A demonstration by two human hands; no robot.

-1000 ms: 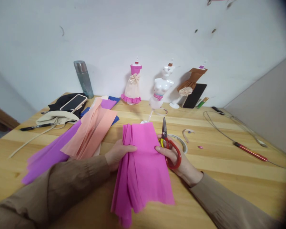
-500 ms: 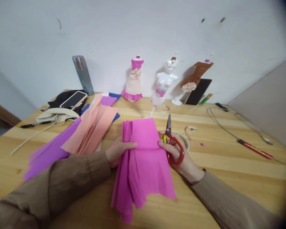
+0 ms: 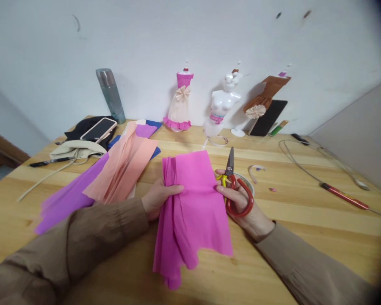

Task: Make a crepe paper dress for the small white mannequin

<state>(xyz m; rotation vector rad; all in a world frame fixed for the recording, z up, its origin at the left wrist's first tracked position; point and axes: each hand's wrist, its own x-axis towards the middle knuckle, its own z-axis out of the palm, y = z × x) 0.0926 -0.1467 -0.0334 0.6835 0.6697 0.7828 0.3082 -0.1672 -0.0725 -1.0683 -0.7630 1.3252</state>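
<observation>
Left hand (image 3: 157, 198) pinches folds in the pink sheet (image 3: 199, 207); right hand (image 3: 238, 198), curled around red-handled scissors (image 3: 230, 169), nips its edge. I see both slightly farther apart now, apparently spreading it flatter.

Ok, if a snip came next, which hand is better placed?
Right, probably: the right hand holds the scissors beside the right edge of the magenta sheet. The left hand pinches its folds, so seems better for steadying.

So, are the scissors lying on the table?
No, the scissors are held in the right hand, beside the pink sheet.
</observation>
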